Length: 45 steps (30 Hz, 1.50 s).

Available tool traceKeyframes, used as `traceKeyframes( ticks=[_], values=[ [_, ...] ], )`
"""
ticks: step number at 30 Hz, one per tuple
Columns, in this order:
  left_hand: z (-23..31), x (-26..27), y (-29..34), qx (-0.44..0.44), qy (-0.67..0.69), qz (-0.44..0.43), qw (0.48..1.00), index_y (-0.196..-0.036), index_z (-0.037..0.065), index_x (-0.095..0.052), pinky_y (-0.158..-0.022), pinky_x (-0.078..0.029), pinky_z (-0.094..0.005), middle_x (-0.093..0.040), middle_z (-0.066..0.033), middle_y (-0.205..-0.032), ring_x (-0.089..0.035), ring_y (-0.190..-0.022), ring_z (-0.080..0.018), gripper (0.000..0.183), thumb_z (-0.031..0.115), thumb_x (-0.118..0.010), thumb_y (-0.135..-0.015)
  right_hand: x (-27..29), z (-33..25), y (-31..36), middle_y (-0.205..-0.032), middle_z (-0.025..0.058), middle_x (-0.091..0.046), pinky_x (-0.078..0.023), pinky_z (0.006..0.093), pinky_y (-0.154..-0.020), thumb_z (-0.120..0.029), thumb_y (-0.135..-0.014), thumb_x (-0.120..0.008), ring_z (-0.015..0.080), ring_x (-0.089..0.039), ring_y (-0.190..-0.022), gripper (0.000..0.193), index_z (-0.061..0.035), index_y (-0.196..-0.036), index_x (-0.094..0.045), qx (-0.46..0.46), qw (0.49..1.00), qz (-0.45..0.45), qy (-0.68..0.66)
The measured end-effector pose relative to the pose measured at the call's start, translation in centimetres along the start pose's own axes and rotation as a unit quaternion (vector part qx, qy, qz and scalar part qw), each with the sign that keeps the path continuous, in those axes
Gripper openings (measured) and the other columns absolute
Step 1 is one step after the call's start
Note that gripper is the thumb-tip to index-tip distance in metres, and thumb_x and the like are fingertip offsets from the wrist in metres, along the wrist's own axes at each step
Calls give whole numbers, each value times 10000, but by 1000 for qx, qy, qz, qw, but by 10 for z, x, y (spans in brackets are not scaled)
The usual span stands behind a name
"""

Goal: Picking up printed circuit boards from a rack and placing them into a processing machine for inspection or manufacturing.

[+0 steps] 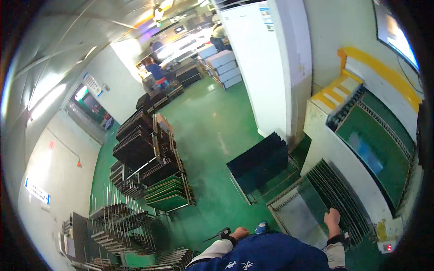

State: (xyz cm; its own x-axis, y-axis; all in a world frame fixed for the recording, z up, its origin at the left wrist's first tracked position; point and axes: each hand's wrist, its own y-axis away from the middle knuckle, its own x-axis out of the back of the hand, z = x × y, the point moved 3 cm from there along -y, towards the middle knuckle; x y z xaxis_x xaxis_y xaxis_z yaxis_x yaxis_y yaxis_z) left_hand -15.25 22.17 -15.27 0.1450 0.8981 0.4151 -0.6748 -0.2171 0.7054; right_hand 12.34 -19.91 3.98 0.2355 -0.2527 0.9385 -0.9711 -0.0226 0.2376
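Note:
My right hand (pixel 332 218) is at the upper edge of a rack on the right, its fingers closed on the edge of a thin flat panel (pixel 320 192). Many dark panels (pixel 339 198) stand side by side in that rack, beside a pale sheet-like surface (pixel 296 219). My left hand (pixel 239 232) hangs low in front of my body with its fingers curled, and nothing shows in it. A black device (pixel 223 233) sits by the left wrist.
A rack of dark panels (pixel 257 160) stands ahead on the green floor (pixel 217 131). To the right is a white machine with a green slotted bed (pixel 375 147). Stacked racks (pixel 140 140) and a cart with upright rods (pixel 120 226) stand left. Co-workers (pixel 155 68) are far off.

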Motion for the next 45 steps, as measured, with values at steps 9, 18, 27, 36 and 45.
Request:
traceKeyframes(
  ticks=[9,18,27,36,45],
  values=[
    [-7,10,-1,24,-3,7,1000,-845,28,-631,-703,-455,-356,-635,-126,-816,-595,-761,-261,339,345,-552,-755,-8,3,-12,-829,263,-583,-443,427,-720,-112,-654,-555,389,-567,-818,237,44,-825,-606,-17,999,36,-7],
    [3,21,5,9,41,2,999,-791,53,-638,-631,-463,-343,-625,-98,-701,-591,-658,-229,316,340,-541,-701,-8,-1,-13,-831,239,-588,-444,435,-710,-126,-649,-573,375,-567,-817,237,41,-815,-596,-37,998,47,20],
    [-16,13,-21,30,-23,-6,999,-783,64,-653,-668,-464,-350,-639,-102,-759,-598,-702,-244,318,349,-561,-678,-22,4,-11,-824,192,-603,-457,409,-706,-138,-661,-630,342,-579,-822,214,13,-810,-605,-39,996,65,38],
    [-11,16,-9,33,17,-3,999,-773,71,-658,-652,-470,-328,-641,-73,-703,-603,-658,-215,281,321,-558,-690,-12,-7,-6,-843,170,-614,-473,396,-694,-126,-653,-640,322,-593,-819,199,-7,-810,-614,-69,995,55,40],
    [-21,11,-14,44,32,14,998,-804,66,-661,-664,-471,-334,-647,-83,-758,-609,-710,-221,280,300,-587,-670,-22,1,-11,-844,172,-615,-475,395,-693,-132,-664,-603,320,-595,-811,200,-12,-823,-616,-57,996,58,48]
  ],
)
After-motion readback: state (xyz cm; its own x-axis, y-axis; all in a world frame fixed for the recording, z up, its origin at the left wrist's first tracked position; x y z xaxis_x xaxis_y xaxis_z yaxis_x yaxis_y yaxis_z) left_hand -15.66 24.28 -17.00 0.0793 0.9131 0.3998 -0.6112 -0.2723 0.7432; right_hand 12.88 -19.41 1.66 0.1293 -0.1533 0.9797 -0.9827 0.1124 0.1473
